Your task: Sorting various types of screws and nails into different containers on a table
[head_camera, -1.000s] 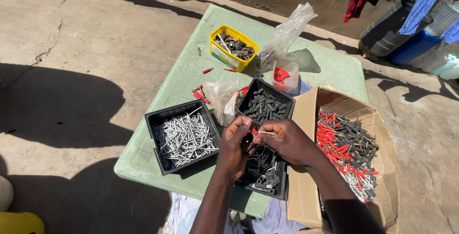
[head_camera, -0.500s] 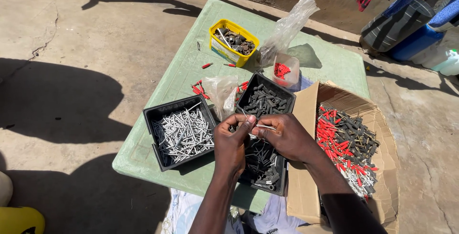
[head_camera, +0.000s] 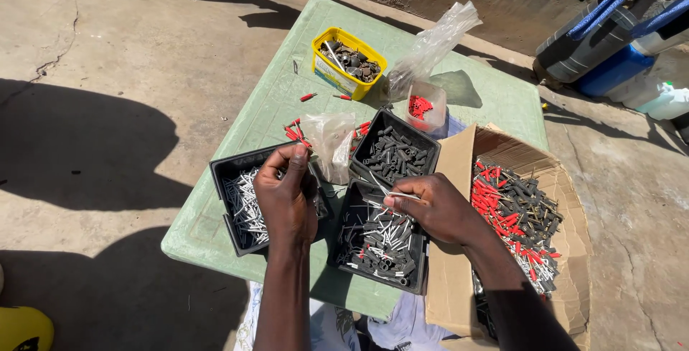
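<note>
Over a green desk [head_camera: 251,136], our right hand [head_camera: 438,211] pinches thin metal pins [head_camera: 402,195] above a black tray [head_camera: 343,240]; our left hand [head_camera: 287,197], curled shut on something unseen, hovers over the silver-pin tray [head_camera: 221,173]. Light, stiff, slippery pins, best gripped mid-shaft.

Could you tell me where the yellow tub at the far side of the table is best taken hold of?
Grip the yellow tub by its near long rim, coming from above. It stands upright and open, metal parts heaped inside, and that side is free.
</note>
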